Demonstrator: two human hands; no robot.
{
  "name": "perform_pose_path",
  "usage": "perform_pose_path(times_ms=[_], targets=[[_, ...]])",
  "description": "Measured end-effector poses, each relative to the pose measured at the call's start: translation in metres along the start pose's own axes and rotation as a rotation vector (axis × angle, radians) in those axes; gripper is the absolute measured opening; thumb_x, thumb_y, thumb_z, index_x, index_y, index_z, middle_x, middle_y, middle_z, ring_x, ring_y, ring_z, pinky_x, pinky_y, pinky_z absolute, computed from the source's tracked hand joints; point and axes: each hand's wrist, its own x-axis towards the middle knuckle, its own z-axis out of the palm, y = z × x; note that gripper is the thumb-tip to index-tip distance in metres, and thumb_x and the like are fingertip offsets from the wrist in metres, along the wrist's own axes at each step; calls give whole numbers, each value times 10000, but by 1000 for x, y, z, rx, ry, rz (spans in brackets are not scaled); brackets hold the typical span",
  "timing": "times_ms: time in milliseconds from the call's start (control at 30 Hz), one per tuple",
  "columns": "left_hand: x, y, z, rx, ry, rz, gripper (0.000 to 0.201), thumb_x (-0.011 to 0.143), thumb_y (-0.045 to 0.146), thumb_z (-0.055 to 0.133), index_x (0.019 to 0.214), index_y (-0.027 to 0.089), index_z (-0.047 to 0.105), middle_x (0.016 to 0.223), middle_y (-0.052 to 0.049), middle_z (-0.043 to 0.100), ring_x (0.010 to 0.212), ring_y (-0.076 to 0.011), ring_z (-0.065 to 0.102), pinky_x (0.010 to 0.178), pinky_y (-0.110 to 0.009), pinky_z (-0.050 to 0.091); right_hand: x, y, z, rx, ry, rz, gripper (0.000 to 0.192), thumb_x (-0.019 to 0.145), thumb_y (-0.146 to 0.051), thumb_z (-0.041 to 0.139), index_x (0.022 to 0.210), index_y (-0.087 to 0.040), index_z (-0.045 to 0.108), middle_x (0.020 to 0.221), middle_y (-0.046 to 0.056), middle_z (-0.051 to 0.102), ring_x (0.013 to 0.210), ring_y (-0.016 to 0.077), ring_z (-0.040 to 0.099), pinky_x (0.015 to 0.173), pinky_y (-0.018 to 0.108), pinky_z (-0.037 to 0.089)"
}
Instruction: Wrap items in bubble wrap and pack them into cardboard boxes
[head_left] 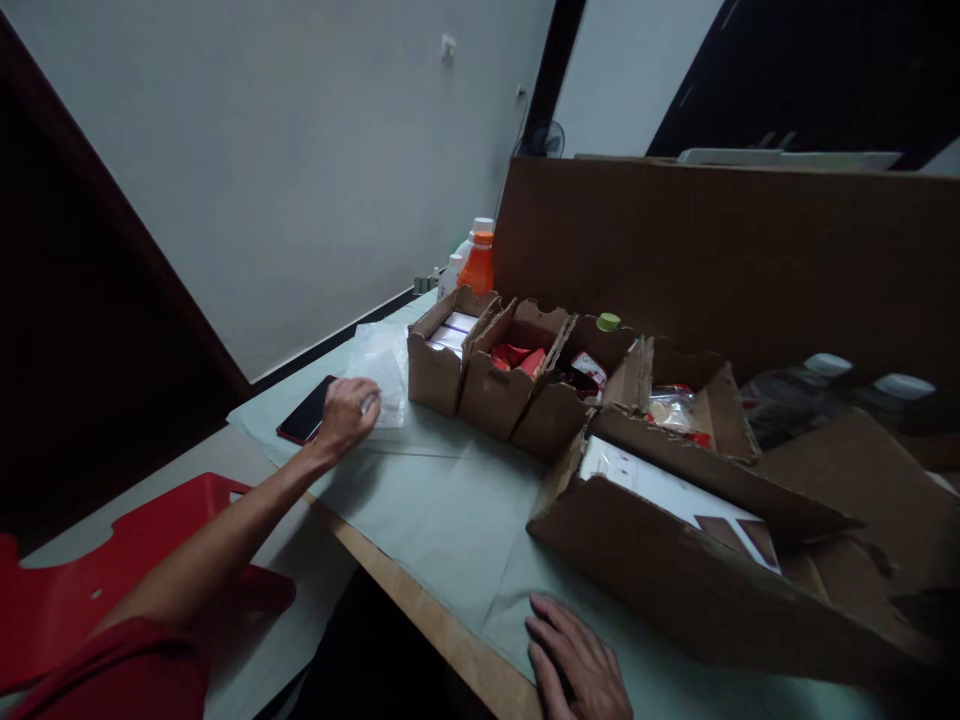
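Leftward, the left hand reaches out at arm's length, fingers curled down onto a stack of clear plastic sleeves lying flat on the pale paper that covers the worktop. Its grip looks loosely pressed on the near edge of the sleeves; whether it pinches one cannot be told. A dark phone with a red edge lies just beside that hand, on its outer side.

The right hand rests palm down, fingers spread flat on the paper near the worktop's front edge, holding nothing, just in front of a large torn cardboard box whose flaps hang open over a white sheet inside.

Behind, a row of small open cardboard boxes runs away from the sleeves: the first holds white packets, the second red packets, the third dark and red items with a green cap at its rear, the fourth clear bags. An orange bottle and white bottles stand behind the first box. A tall cardboard panel backs the row. A red plastic chair sits below the left forearm.
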Motion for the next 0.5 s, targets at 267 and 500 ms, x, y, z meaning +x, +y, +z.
perform_pose_path(times_ms=[267, 500], targets=[[-152, 91, -10, -328, -234, 472, 265, 890, 81, 518, 1077, 212, 653, 1137, -76, 727, 1045, -202, 665, 1089, -471, 415, 22, -30, -13, 151, -32, 141, 233, 987, -201, 512, 1188, -225, 627, 1193, 95, 727, 1075, 242, 690, 869, 397, 548], [-204, 127, -18, -478, -398, 479, 298, 880, 42, 523, 1099, 202, 647, 1165, -89, 711, 1097, -218, 649, 1111, -473, 424, 24, -51, -23, 278, -322, 135, 570, 875, -129, 605, 1429, -213, 505, 1478, 139, 544, 1324, 294, 528, 1038, 479, 485]])
